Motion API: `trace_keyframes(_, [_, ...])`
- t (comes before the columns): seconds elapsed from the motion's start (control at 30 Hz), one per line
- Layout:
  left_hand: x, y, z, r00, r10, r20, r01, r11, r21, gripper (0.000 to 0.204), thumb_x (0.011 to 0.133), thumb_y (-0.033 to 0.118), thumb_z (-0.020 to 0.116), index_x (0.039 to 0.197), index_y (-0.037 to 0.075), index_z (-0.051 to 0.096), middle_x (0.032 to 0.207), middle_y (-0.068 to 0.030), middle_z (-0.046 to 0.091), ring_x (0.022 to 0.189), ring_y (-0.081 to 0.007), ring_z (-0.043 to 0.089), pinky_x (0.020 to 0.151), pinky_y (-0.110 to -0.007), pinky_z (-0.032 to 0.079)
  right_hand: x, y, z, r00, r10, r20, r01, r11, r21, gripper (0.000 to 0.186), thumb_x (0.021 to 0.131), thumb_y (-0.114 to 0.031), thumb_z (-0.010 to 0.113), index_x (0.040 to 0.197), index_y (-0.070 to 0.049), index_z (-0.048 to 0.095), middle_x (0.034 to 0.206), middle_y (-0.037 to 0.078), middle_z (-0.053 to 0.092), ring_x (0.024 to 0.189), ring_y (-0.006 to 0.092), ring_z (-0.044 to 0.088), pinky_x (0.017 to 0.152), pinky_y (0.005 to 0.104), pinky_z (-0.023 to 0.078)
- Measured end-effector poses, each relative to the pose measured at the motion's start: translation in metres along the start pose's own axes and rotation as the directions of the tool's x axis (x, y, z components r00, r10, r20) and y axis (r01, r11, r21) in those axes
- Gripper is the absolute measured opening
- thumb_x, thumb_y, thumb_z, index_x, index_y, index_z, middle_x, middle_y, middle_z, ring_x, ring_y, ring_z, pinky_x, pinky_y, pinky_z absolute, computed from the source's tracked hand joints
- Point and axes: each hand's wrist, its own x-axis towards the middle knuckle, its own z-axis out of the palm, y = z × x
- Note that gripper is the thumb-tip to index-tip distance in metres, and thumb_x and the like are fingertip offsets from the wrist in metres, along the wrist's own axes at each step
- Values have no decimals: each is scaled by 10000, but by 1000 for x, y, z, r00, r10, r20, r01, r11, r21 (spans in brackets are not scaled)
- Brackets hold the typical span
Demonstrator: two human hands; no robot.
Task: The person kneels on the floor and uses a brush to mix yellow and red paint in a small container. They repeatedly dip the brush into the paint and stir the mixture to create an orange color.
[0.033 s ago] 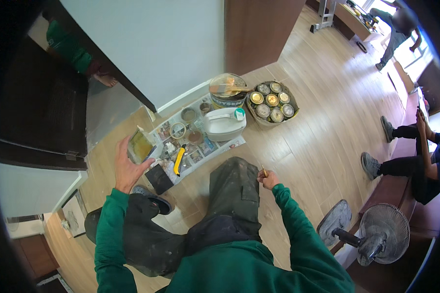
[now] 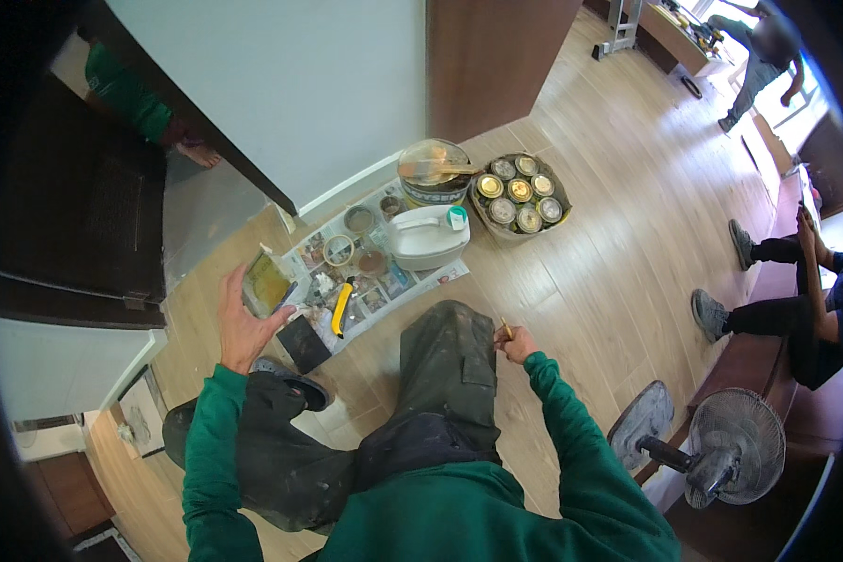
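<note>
My left hand [image 2: 244, 323] grips a small clear rectangular container [image 2: 268, 285] by its sides, thumb and fingers wrapped round it. Yellowish stuff shows inside the container. Beside my right knee, my right hand [image 2: 514, 346] is closed round a thin, light-coloured stick [image 2: 506, 326]; its other end is hidden. Near my left hand, a black square block [image 2: 303, 345] lies at the edge of a newspaper sheet [image 2: 448, 273]. A yellow utility knife [image 2: 343, 309] rests on that sheet, next to some crumpled white material. A ring-shaped roll of tape [image 2: 338, 250] is just beyond.
On the newspaper stand a white jug with a green cap [image 2: 430, 239] and open tins [image 2: 358, 219]. A bucket [image 2: 436, 194] bears a brush. A tub [image 2: 504, 231] holds several lidded cans. A fan [image 2: 735, 450] stands right. People are at the right and behind the left doorway.
</note>
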Motion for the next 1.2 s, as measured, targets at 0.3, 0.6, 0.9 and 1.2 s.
trace_keyframes(0.3, [-42, -10, 70, 990, -30, 135, 29, 1000, 10, 933, 607, 252, 953, 1381, 11, 492, 1322, -200, 488, 1216, -417, 527, 1019, -468, 470, 42, -41, -95, 919, -153, -364, 16, 935, -353, 221, 819, -229, 731, 930, -43, 773, 824, 133, 761, 784, 244, 737, 763, 383, 576])
trace_keyframes(0.6, [-95, -41, 190, 945, -141, 296, 116, 988, 99, 1038, 625, 378, 952, 1461, 39, 440, 1340, -203, 437, 1249, -418, 459, 1049, -513, 402, 156, -112, -144, 905, -224, -361, -83, 740, -668, 445, 825, -405, 770, 1104, -60, 746, 1055, 232, 730, 990, 401, 709, 874, 490, 573])
trace_keyframes(0.9, [-118, -39, 279, 889, -289, 355, 242, 955, 173, 1087, 641, 487, 923, 1479, 29, 404, 1341, -190, 452, 1286, -379, 439, 1066, -496, 366, 247, -162, -182, 868, -289, -403, -122, 664, -738, 512, 746, -431, 864, 1045, -30, 751, 1059, 236, 736, 993, 400, 714, 853, 486, 570])
trace_keyframes(1.2, [-89, -47, 317, 843, -386, 375, 302, 916, 264, 1097, 655, 447, 926, 1500, 14, 376, 1367, -199, 455, 1296, -399, 438, 1073, -507, 365, 284, -179, -206, 929, -136, -344, -183, 639, -747, 575, 765, -471, 840, 1192, -106, 718, 1159, 206, 725, 1110, 380, 684, 932, 479, 558])
